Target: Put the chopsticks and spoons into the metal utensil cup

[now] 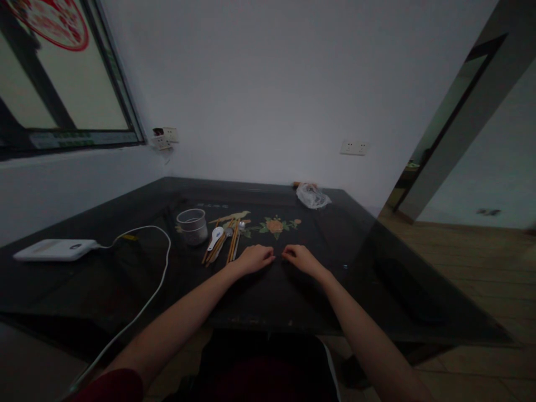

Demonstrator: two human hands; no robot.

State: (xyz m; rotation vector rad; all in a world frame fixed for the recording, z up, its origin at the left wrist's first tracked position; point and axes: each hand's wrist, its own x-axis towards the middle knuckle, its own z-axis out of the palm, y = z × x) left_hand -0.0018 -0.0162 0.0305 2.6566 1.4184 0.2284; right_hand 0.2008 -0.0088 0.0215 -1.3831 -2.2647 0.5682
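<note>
My left hand (pixel 256 258) rests on the dark table (pixel 268 304) with its fingers curled in, and nothing shows in it. Facing it across a small gap is my right hand (pixel 301 258), curled the same way and also without anything visible in it. Just left of my left hand lie several chopsticks (pixel 231 245) beside a white soup spoon (pixel 215 237) and metal spoons, whose handles partly overlap. A grey cylindrical container (pixel 192 228) with an open top stands upright beyond them to the left. Neither hand touches these things.
A white power bank (pixel 56 250) with a white cable (pixel 164 265) lies at the left, the cable running off the near edge. A crumpled clear plastic bag (pixel 312 196) sits at the back by the wall. A dark long object (pixel 408 287) lies at the right.
</note>
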